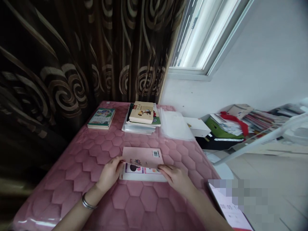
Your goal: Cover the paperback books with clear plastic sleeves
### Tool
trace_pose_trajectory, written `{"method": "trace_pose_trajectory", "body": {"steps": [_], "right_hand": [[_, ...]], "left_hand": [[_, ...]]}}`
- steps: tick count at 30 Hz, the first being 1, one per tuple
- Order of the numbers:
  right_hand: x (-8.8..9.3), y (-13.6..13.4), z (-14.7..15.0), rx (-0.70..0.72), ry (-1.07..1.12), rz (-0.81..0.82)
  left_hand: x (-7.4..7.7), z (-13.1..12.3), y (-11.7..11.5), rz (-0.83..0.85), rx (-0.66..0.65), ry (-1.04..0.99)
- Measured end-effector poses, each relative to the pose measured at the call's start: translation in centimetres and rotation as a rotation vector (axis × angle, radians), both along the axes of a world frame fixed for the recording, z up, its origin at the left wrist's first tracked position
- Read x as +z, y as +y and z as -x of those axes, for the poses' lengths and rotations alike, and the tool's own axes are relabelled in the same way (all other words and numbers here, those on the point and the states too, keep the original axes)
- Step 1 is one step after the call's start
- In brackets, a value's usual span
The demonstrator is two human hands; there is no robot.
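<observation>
A thin book with a pink cover [141,155] lies on the pink hexagon-patterned mattress [134,202]. Its cover carries a barcode and is raised at the near edge. Below that edge shows a white page with coloured pictures [141,176]. My left hand [109,173], with a silver bangle at the wrist, pinches the cover's near left corner. At the near right corner, my right hand [177,179] has its thumb and fingers closed on the cover. The fingertips under the cover are partly hidden.
Farther back stand a stack of books [143,114], a green-covered book [101,118] and clear plastic sheets [174,123]. A white box [198,126] is behind the mattress's right edge. A device with a timer screen [228,205] is at lower right. Dark curtains [108,48] hang behind.
</observation>
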State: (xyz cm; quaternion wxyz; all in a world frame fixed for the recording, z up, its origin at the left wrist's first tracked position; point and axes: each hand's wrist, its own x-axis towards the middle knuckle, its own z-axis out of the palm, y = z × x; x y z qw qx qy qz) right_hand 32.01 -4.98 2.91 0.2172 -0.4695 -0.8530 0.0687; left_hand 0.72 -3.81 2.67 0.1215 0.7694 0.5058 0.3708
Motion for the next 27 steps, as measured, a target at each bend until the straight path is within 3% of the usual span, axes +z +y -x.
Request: {"method": "trace_pose_trajectory", "body": {"steps": [3,7,13,18,21,24,27], "right_hand": [[0.2,0.8,0.3,-0.111,0.012,-0.097],[1.3,2.7,1.1,-0.221,0.184,-0.182],[2.9,6.4,2.9,-0.385,0.587,-0.169],[1.1,8.5,4.3,-0.498,0.948,-0.029],[-0.2,8.6,4.8,-0.555,0.927,0.048],[-0.8,8.3,5.1,-0.63,0.867,0.027],[-1.1,8.0,5.2,-0.662,0.825,-0.023]], "left_hand": [[0.2,-0.1,0.8,0.147,0.053,-0.162],[0.0,-0.5,2.4,0.247,0.095,-0.362],[-0.1,-1.8,5.1,0.257,0.191,-0.454],[0.2,-2.6,6.6,0.263,0.286,-0.497],[-0.1,-2.8,6.8,0.297,0.274,-0.534],[-0.4,-2.8,6.9,0.322,0.251,-0.611],[-0.7,-2.3,8.1,0.332,0.357,-0.674]]}}
